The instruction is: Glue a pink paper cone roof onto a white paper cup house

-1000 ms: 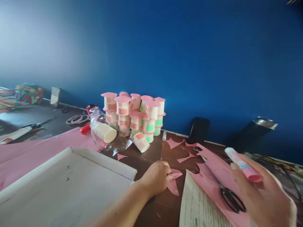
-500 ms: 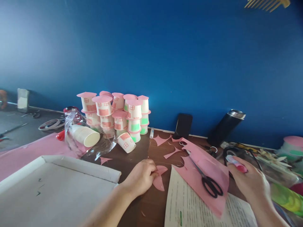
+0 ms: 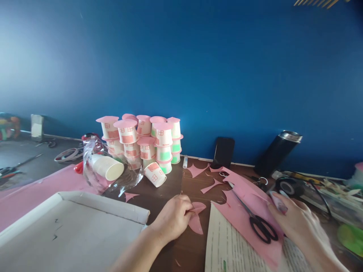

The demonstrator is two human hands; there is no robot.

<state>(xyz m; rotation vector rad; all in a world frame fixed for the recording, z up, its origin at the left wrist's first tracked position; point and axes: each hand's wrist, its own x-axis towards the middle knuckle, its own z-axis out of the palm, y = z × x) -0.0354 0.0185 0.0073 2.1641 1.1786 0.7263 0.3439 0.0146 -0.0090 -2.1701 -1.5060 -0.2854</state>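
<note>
My left hand point(image 3: 173, 219) rests on the brown table with its fingers pinched on a curled pink paper piece point(image 3: 196, 217). At the right, my right hand point(image 3: 297, 223) is closed round a pink glue stick point(image 3: 278, 202), low over a pink paper sheet point(image 3: 249, 211). Black scissors point(image 3: 256, 223) lie on that sheet just left of the right hand. A printed page point(image 3: 232, 249) lies under the sheet's near edge.
A stack of paper-cup houses with pink roofs point(image 3: 144, 141) stands by the blue wall, one lying on its side point(image 3: 155, 174). A bag of plain cups point(image 3: 106, 168), a white cardboard tray point(image 3: 73, 230), a black phone point(image 3: 224, 152), a dark flask point(image 3: 279, 153) and tape rolls point(image 3: 287, 186) surround it.
My right hand has come down and in with the glue stick, from raised at the right to low beside the scissors. My left hand has stayed on the pink piece.
</note>
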